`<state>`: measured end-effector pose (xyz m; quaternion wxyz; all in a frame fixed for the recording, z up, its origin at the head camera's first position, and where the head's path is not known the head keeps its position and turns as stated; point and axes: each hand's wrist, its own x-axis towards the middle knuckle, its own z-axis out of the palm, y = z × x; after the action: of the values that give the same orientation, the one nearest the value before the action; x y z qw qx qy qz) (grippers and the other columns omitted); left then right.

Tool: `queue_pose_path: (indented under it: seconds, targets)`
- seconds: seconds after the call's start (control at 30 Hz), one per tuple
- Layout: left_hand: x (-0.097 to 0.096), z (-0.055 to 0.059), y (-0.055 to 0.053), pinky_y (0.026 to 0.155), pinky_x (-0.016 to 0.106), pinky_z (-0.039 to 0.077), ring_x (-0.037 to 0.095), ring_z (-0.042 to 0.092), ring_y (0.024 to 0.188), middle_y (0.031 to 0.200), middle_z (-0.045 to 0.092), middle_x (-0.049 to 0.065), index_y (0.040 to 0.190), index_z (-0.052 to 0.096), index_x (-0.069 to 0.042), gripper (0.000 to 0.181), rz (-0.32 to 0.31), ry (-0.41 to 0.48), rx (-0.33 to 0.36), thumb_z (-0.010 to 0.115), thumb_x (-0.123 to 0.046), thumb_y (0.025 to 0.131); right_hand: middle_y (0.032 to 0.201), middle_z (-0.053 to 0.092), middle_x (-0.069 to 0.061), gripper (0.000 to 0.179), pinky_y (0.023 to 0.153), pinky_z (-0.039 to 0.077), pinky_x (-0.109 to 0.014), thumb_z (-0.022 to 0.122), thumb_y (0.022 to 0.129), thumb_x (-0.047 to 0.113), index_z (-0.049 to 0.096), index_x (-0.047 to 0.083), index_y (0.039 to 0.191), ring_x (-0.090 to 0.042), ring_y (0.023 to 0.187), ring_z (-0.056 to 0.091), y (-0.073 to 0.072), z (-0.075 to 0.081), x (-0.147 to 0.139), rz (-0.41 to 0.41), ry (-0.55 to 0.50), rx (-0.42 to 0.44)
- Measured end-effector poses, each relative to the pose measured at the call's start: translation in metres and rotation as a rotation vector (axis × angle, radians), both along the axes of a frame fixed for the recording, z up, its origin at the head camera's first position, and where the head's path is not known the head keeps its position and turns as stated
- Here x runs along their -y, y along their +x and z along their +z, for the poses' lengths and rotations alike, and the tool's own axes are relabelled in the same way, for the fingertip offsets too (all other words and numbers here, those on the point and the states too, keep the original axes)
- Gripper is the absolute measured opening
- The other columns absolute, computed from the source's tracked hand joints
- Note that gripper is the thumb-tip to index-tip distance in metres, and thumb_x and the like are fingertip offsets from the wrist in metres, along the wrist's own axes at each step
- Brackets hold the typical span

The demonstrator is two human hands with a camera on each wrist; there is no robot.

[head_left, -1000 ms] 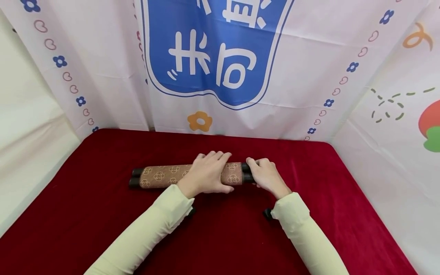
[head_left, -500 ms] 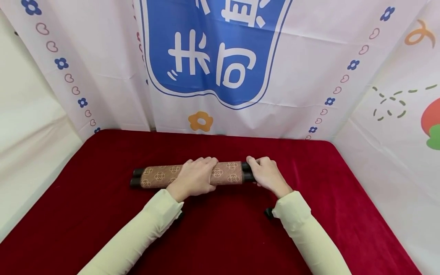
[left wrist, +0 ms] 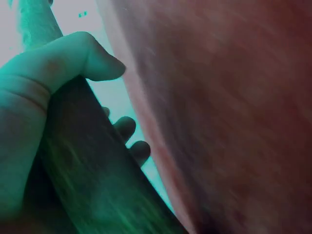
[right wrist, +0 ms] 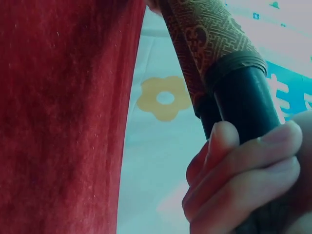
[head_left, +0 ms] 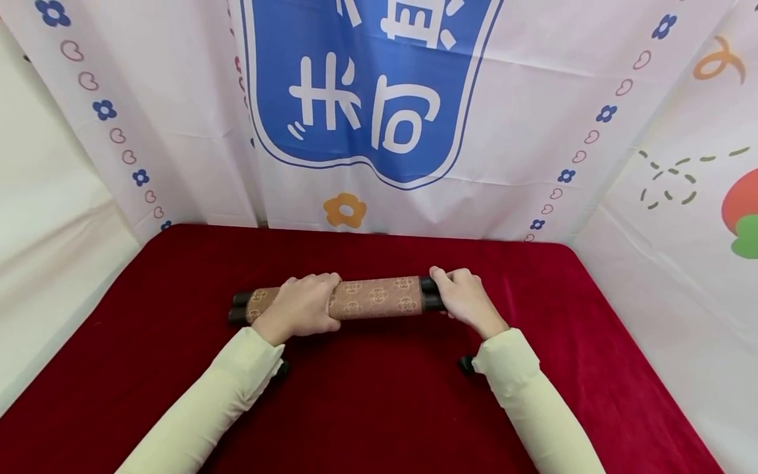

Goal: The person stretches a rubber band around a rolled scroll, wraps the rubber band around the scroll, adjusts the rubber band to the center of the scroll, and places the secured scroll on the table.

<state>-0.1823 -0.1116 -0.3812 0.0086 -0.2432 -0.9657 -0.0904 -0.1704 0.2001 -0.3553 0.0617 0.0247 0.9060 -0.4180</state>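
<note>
A rolled scroll (head_left: 379, 296) lies crosswise in the head view, covered in brown cloth with gold flower patterns. Paired black rod ends (head_left: 239, 308) stick out at its left. My left hand (head_left: 304, 306) grips the patterned roll left of centre, fingers over the far side and thumb along the near side. In the left wrist view the thumb (left wrist: 92, 58) and fingertips come round the dark-looking roll (left wrist: 97, 165). My right hand (head_left: 468, 299) holds the black rod ends on the right. The right wrist view has its fingers (right wrist: 239, 190) curled round the black rods (right wrist: 246, 100).
A red velvet cloth (head_left: 379, 408) covers the table under the scroll. Behind it hangs a white printed curtain (head_left: 509, 112) with a blue sign. Pale fabric walls (head_left: 53, 217) close in both sides.
My left hand has slid leftward along the scroll, from right of its middle toward the left end, its fingers drawing closer round it. The right hand keeps its hold, shifting slightly right.
</note>
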Motion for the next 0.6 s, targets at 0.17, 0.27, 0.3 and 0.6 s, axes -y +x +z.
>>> queue_pose_path:
  seconds: [0.17, 0.27, 0.3, 0.6]
  targets:
    - [0.016, -0.004, -0.002, 0.085, 0.055, 0.055, 0.029, 0.070, 0.106, 0.115, 0.071, 0.005, 0.123, 0.061, -0.014, 0.063, -0.030, 0.021, 0.024, 0.088, -0.040, 0.073, 0.064, 0.065, -0.008, 0.059, 0.055, 0.053, -0.031, 0.044, 0.107, 0.055, 0.069, 0.007, 0.083, -0.021, 0.052, 0.062, -0.003, -0.001, -0.004, -0.002, 0.014, 0.018]
    - [0.023, -0.005, -0.002, 0.087, 0.053, 0.055, 0.026, 0.068, 0.107, 0.118, 0.069, 0.005, 0.131, 0.061, -0.014, 0.067, -0.056, 0.056, 0.042, 0.085, -0.041, 0.075, 0.064, 0.065, -0.008, 0.058, 0.054, 0.053, -0.030, 0.044, 0.107, 0.055, 0.070, 0.007, 0.085, -0.020, 0.052, 0.061, -0.005, -0.003, -0.005, -0.002, 0.018, 0.023]
    - [0.026, -0.005, -0.002, 0.088, 0.052, 0.055, 0.025, 0.067, 0.108, 0.120, 0.068, 0.005, 0.134, 0.061, -0.014, 0.069, -0.066, 0.070, 0.046, 0.084, -0.041, 0.075, 0.065, 0.065, -0.008, 0.058, 0.054, 0.053, -0.030, 0.044, 0.107, 0.054, 0.070, 0.007, 0.086, -0.019, 0.052, 0.061, -0.006, -0.004, -0.005, -0.003, 0.019, 0.024]
    - [0.028, -0.003, -0.003, 0.091, 0.050, 0.056, 0.023, 0.065, 0.114, 0.131, 0.064, 0.004, 0.144, 0.058, -0.013, 0.073, -0.126, 0.124, 0.074, 0.082, -0.036, 0.079, 0.075, 0.064, -0.009, 0.057, 0.058, 0.053, -0.030, 0.043, 0.108, 0.054, 0.072, 0.005, 0.099, -0.018, 0.054, 0.061, -0.008, -0.008, -0.008, -0.012, 0.042, 0.049]
